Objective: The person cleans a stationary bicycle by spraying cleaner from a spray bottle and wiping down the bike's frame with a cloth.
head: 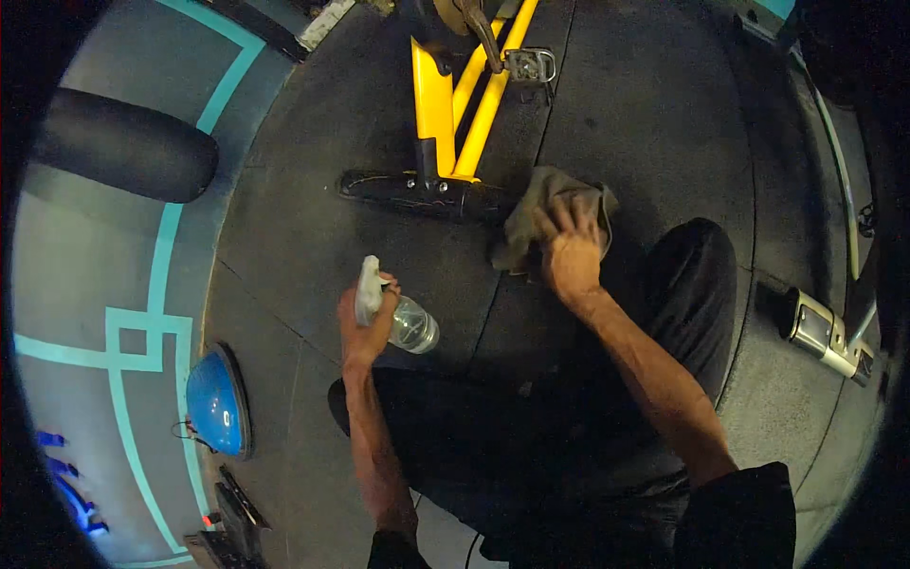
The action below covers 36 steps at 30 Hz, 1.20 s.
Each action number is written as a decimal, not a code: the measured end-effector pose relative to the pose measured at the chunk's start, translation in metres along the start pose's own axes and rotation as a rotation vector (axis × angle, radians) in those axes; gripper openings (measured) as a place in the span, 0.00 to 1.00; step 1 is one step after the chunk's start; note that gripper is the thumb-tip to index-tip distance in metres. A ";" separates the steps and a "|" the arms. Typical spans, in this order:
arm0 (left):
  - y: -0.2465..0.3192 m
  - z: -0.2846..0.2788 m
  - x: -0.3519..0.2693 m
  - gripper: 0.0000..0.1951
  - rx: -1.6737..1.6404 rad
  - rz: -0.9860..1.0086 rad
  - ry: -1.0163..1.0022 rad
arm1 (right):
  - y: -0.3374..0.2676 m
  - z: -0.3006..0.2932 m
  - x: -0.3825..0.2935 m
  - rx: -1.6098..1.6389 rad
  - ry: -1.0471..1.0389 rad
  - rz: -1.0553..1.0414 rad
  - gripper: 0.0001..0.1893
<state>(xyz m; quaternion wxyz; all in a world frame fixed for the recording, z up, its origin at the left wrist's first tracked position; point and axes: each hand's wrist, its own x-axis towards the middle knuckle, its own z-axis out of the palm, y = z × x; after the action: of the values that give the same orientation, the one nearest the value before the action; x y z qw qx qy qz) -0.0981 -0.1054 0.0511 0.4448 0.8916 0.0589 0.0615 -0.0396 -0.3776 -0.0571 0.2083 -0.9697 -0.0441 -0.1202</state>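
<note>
My left hand (364,331) grips a clear spray bottle (414,327) by its white trigger head (367,288), held above the floor in front of my knee. A crumpled grey-brown cloth (537,206) is under my right hand (574,256), which presses it at the right end of a black base bar (398,193). The cloth hides that end of the bar. From the bar rises the yellow frame (435,107) of what looks like an exercise bike, with a pedal (527,65) on its crank arm (482,28).
Dark rubber floor mats (640,128) with seams lie around me. A blue balance trainer (217,405) leans at the wall on the left, near a black padded cylinder (128,146). Another machine's metal-ended foot (825,331) stands on the right. My bent knee (693,284) is beside my right forearm.
</note>
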 end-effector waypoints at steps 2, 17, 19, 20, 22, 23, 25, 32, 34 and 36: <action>0.002 0.001 -0.001 0.07 -0.007 0.030 -0.063 | -0.007 0.009 -0.012 -0.107 -0.045 -0.212 0.21; 0.014 0.030 -0.001 0.07 0.090 0.021 -0.123 | 0.007 0.060 0.038 -0.001 0.087 -0.573 0.13; 0.009 0.007 -0.008 0.07 0.143 0.003 -0.094 | -0.025 -0.011 0.056 -0.165 -0.314 -0.605 0.06; 0.010 0.008 -0.008 0.07 0.152 0.029 -0.085 | -0.020 -0.021 0.058 -0.159 -0.308 -0.557 0.06; 0.010 0.010 -0.010 0.08 0.159 -0.010 -0.055 | -0.008 -0.035 0.062 -0.151 -0.302 -0.524 0.06; 0.011 0.012 -0.011 0.08 0.157 -0.039 -0.034 | 0.000 -0.043 0.064 -0.180 -0.313 -0.475 0.05; 0.017 0.017 -0.011 0.08 0.141 -0.018 -0.044 | 0.020 -0.055 0.063 -0.237 -0.291 -0.344 0.06; 0.019 0.044 -0.002 0.10 -0.102 0.006 -0.141 | 0.078 -0.093 0.076 -0.271 -0.712 0.111 0.10; 0.020 0.055 0.002 0.11 -0.149 -0.038 -0.160 | 0.082 -0.090 0.079 -0.209 -0.664 0.129 0.11; 0.010 0.064 0.006 0.14 -0.170 0.004 -0.227 | 0.081 -0.080 0.079 -0.185 -0.626 0.093 0.12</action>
<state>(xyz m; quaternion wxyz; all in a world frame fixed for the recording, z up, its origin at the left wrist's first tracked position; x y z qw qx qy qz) -0.0809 -0.1609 0.0217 0.5224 0.8520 0.0010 -0.0342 0.0305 -0.4816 0.0013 0.1012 -0.9753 -0.0507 0.1900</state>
